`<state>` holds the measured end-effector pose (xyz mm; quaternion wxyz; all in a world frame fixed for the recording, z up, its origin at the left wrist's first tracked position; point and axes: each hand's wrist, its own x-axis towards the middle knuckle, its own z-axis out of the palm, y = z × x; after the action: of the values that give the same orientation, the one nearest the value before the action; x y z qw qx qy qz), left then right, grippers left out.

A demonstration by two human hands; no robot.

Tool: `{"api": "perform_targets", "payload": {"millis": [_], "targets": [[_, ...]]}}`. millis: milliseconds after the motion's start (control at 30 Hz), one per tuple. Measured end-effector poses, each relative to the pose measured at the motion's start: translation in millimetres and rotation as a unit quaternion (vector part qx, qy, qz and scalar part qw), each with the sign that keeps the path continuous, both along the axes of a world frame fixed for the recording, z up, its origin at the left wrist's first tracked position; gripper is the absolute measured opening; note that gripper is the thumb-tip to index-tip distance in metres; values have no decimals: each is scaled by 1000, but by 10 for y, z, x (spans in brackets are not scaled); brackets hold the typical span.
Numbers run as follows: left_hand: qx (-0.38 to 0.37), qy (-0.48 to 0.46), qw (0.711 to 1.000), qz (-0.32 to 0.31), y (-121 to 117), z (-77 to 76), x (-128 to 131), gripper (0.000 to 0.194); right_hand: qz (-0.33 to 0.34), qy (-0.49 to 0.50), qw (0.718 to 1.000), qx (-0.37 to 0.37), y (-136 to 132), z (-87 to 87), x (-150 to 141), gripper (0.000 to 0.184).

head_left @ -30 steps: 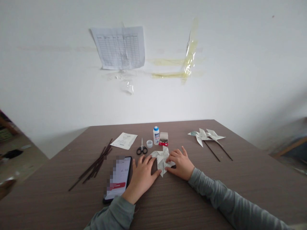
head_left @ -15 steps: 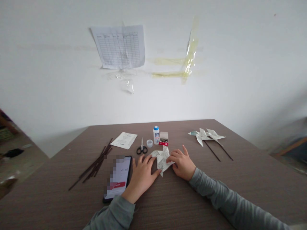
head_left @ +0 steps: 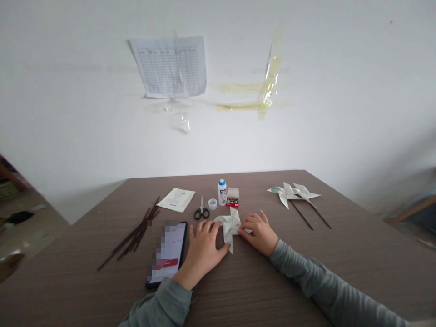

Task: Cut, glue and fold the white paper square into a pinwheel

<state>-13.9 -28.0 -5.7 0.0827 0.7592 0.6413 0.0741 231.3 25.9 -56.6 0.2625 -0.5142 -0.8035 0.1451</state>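
Note:
A folded piece of printed paper [head_left: 230,225], shaped like a pinwheel head, lies on the brown table [head_left: 340,254] between my hands. My left hand [head_left: 203,252] rests flat beside it, fingers stretched out, the thumb touching the paper's lower tip. My right hand [head_left: 259,231] has its fingers curled onto the paper's right side, pressing a flap down.
A phone [head_left: 167,252] lies left of my left hand, next to a bundle of dark sticks [head_left: 134,234]. Behind are scissors [head_left: 201,210], a small cap [head_left: 212,204], a glue bottle [head_left: 221,192], a box of pins [head_left: 232,197], a paper sheet [head_left: 176,199]. Two finished pinwheels [head_left: 294,193] lie far right.
My right hand has drawn in slightly and folded the paper's right flap inward, so the paper looks narrower. My left hand has hardly moved.

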Motion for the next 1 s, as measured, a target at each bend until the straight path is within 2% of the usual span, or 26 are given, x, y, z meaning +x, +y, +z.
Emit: {"api": "perform_targets", "payload": {"millis": [133,300,600,800,1000], "targets": [[3,-15,1000,-11,11,-37,27,74,-26,23,999,9,25,-47,-20,13],[-5,-20,1000,-17,19,-27,61,74,-34,23,999,25,54,-84,-37,13],[-8,-12,1000,-16,30,-7,98,73,-15,-21,991,133,98,-288,8,21],[4,-6,1000,-14,81,-46,110,73,-17,-49,992,112,60,-263,3,20],[-6,-6,1000,-21,96,7,128,69,-13,-57,994,96,24,-204,-23,23]]}}
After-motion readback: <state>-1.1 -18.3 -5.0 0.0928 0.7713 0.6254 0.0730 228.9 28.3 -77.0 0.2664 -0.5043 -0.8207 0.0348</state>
